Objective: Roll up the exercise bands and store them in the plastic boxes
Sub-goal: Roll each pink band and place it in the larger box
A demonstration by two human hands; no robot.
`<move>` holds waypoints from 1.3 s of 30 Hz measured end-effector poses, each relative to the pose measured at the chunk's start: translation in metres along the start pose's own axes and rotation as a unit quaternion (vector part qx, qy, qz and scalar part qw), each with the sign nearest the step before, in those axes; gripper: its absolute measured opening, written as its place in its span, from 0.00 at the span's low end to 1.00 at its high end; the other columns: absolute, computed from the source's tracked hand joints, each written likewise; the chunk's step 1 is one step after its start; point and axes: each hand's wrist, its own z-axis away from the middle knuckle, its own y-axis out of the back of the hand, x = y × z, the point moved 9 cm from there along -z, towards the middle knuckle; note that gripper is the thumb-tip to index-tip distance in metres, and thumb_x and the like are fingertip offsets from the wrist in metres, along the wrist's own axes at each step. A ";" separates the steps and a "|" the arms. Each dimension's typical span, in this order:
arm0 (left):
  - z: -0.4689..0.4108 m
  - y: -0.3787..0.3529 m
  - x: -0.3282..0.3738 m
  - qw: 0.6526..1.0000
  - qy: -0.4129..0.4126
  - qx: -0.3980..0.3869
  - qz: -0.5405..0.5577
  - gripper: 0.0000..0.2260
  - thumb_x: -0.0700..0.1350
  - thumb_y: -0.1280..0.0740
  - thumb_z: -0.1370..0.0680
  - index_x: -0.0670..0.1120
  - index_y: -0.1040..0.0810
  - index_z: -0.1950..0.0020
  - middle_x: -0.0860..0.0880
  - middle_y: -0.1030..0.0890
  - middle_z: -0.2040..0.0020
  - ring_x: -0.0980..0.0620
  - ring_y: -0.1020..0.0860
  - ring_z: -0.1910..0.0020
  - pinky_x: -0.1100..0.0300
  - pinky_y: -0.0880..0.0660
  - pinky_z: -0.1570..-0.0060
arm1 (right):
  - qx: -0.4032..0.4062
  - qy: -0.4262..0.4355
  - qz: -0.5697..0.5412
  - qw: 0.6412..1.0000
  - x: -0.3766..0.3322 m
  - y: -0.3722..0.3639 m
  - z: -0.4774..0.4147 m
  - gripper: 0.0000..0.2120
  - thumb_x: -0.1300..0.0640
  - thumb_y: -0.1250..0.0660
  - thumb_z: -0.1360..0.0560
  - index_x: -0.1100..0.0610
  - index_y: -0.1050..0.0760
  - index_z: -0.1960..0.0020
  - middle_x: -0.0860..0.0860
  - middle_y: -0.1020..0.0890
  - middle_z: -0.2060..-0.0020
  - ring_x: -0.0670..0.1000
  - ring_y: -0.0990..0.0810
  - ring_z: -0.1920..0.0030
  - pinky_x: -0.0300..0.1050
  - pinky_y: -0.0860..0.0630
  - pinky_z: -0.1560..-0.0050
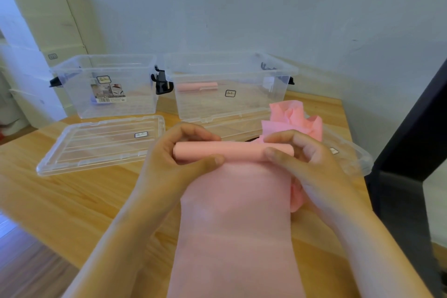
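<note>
A: Where is the band that we are rolling?

B: We see the pink exercise band point(237, 225) lying flat on the wooden table point(72, 201). It runs from six o'clock up to the middle of the view. Its far end is already a tight roll point(232, 151), which lies across from nine o'clock to three o'clock.

A: And how do the hands hold it?

B: The left hand point(179, 152) grips the left end of the roll, with the fingers curled over the top and the thumb at the near side. The right hand point(314, 164) pinches the right end in the same way. Both hands are closed around the roll, not spread wide.

A: What other bands do we find?

B: A crumpled pink band point(292, 116) sits at one o'clock from the roll, just behind the right hand. A rolled band point(197, 86) lies on the bottom of the right clear box point(242, 104), at twelve o'clock.

A: And the other box?

B: The left clear box point(108, 106) stands at ten o'clock, just beside the right one. A clear lid point(96, 145) lies flat in front of it, at nine o'clock from the left hand. At three o'clock, partly hidden by the right hand, is what seems to be a second lid point(350, 159), but the view is blurred there.
</note>
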 end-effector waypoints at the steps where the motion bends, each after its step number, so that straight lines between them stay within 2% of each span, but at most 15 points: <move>1: 0.000 0.000 0.000 1.000 -0.001 0.001 0.000 0.14 0.49 0.22 0.42 0.55 0.19 0.59 0.51 0.16 0.52 0.54 0.19 0.52 0.63 0.22 0.55 | 0.000 -0.005 0.003 1.000 0.001 0.000 0.000 0.10 0.55 0.28 0.35 0.55 0.20 0.54 0.42 0.20 0.69 0.40 0.24 0.69 0.30 0.31 0.73; 3: 0.000 0.001 -0.002 1.000 0.003 0.004 -0.003 0.15 0.49 0.22 0.42 0.55 0.19 0.58 0.51 0.16 0.53 0.54 0.19 0.54 0.64 0.23 0.56 | 0.003 0.002 -0.004 1.000 0.000 0.001 -0.001 0.09 0.56 0.27 0.37 0.54 0.20 0.56 0.43 0.19 0.68 0.40 0.23 0.67 0.31 0.29 0.71; 7: 0.000 -0.001 -0.012 0.999 0.052 0.003 0.008 0.16 0.54 0.23 0.41 0.54 0.19 0.55 0.46 0.18 0.50 0.51 0.21 0.56 0.57 0.24 0.56 | -0.009 0.034 -0.034 0.999 -0.006 0.000 -0.002 0.09 0.62 0.27 0.38 0.53 0.20 0.59 0.53 0.16 0.55 0.45 0.19 0.58 0.35 0.22 0.59; 9: 0.001 -0.002 -0.014 0.998 0.067 0.005 0.012 0.16 0.56 0.24 0.41 0.54 0.19 0.55 0.48 0.18 0.51 0.51 0.21 0.57 0.56 0.26 0.58 | -0.020 0.044 -0.040 0.998 -0.008 -0.002 -0.002 0.11 0.67 0.27 0.37 0.52 0.20 0.61 0.54 0.16 0.50 0.47 0.19 0.54 0.37 0.22 0.55; 11: 0.001 -0.001 -0.013 0.998 0.069 0.011 0.008 0.15 0.56 0.24 0.40 0.54 0.19 0.56 0.51 0.18 0.54 0.52 0.22 0.59 0.57 0.27 0.60 | -0.024 0.044 -0.037 0.998 -0.006 -0.001 -0.002 0.14 0.70 0.28 0.35 0.52 0.21 0.61 0.55 0.16 0.49 0.47 0.19 0.53 0.37 0.23 0.55; 13: 0.001 0.000 -0.012 0.998 0.065 0.017 0.006 0.13 0.54 0.24 0.39 0.55 0.19 0.57 0.53 0.18 0.55 0.53 0.22 0.60 0.56 0.27 0.60 | -0.031 0.037 -0.032 0.998 -0.005 -0.003 -0.002 0.13 0.70 0.29 0.33 0.53 0.21 0.59 0.55 0.16 0.50 0.47 0.20 0.54 0.35 0.23 0.57; 15: 0.001 0.001 -0.009 0.999 0.044 0.018 -0.002 0.14 0.53 0.24 0.40 0.56 0.19 0.57 0.52 0.16 0.53 0.52 0.20 0.56 0.56 0.25 0.56 | -0.029 0.023 -0.027 0.999 -0.003 -0.003 -0.002 0.11 0.68 0.28 0.33 0.55 0.21 0.54 0.53 0.16 0.52 0.45 0.20 0.56 0.33 0.25 0.59; 20: 0.001 0.002 0.002 1.000 -0.009 0.011 0.004 0.13 0.49 0.23 0.40 0.56 0.20 0.58 0.52 0.16 0.52 0.54 0.20 0.49 0.57 0.24 0.50 | -0.006 -0.016 -0.005 1.000 0.001 -0.002 0.000 0.11 0.56 0.28 0.37 0.54 0.20 0.55 0.42 0.20 0.69 0.40 0.24 0.68 0.30 0.31 0.72; 22: 0.001 0.002 -0.001 1.000 0.001 0.007 0.012 0.14 0.49 0.23 0.41 0.56 0.20 0.57 0.51 0.17 0.52 0.53 0.20 0.50 0.56 0.24 0.50 | 0.003 -0.006 -0.005 1.000 -0.002 -0.001 0.001 0.09 0.58 0.27 0.36 0.54 0.20 0.56 0.42 0.20 0.69 0.41 0.24 0.68 0.31 0.30 0.72; 25: 0.001 -0.001 -0.010 0.999 0.043 0.003 0.018 0.15 0.48 0.21 0.40 0.56 0.19 0.56 0.50 0.18 0.53 0.51 0.20 0.55 0.59 0.23 0.56 | 0.006 0.020 -0.026 0.999 -0.007 0.001 0.000 0.09 0.62 0.27 0.36 0.55 0.21 0.57 0.46 0.18 0.64 0.41 0.21 0.65 0.31 0.26 0.67; 28: 0.001 -0.002 -0.012 0.998 0.061 0.013 0.015 0.09 0.48 0.25 0.36 0.56 0.19 0.58 0.52 0.18 0.57 0.52 0.20 0.60 0.61 0.24 0.63 | -0.001 0.034 -0.039 0.999 -0.009 0.001 0.000 0.10 0.68 0.27 0.35 0.55 0.21 0.58 0.53 0.15 0.55 0.44 0.19 0.59 0.34 0.23 0.61; 31: 0.002 -0.001 -0.008 0.999 0.044 0.012 0.002 0.11 0.49 0.23 0.38 0.56 0.19 0.58 0.52 0.18 0.56 0.53 0.21 0.59 0.61 0.25 0.61 | -0.013 0.043 -0.048 0.998 -0.009 -0.001 -0.001 0.12 0.70 0.28 0.36 0.54 0.22 0.59 0.54 0.16 0.51 0.46 0.19 0.55 0.36 0.22 0.57; 34: 0.002 -0.001 0.000 1.000 0.005 0.008 -0.006 0.14 0.50 0.23 0.40 0.55 0.20 0.57 0.51 0.17 0.54 0.54 0.20 0.56 0.61 0.23 0.57 | -0.017 0.029 -0.042 0.999 -0.007 -0.001 -0.002 0.15 0.67 0.27 0.36 0.52 0.22 0.55 0.51 0.16 0.55 0.45 0.20 0.57 0.33 0.24 0.61; 36: 0.001 0.000 0.002 1.000 -0.011 0.012 -0.022 0.14 0.46 0.22 0.40 0.56 0.19 0.58 0.53 0.17 0.53 0.55 0.20 0.55 0.62 0.23 0.57 | -0.021 0.011 -0.045 0.999 -0.005 -0.002 -0.001 0.14 0.60 0.27 0.37 0.51 0.21 0.53 0.48 0.17 0.60 0.44 0.21 0.61 0.32 0.25 0.63; 39: 0.001 0.000 0.004 0.999 -0.018 0.015 -0.041 0.13 0.42 0.24 0.38 0.55 0.19 0.59 0.54 0.17 0.54 0.56 0.21 0.55 0.63 0.23 0.57 | -0.020 -0.003 -0.039 0.999 -0.002 -0.002 0.000 0.12 0.56 0.28 0.38 0.53 0.20 0.55 0.46 0.18 0.64 0.43 0.22 0.64 0.32 0.26 0.67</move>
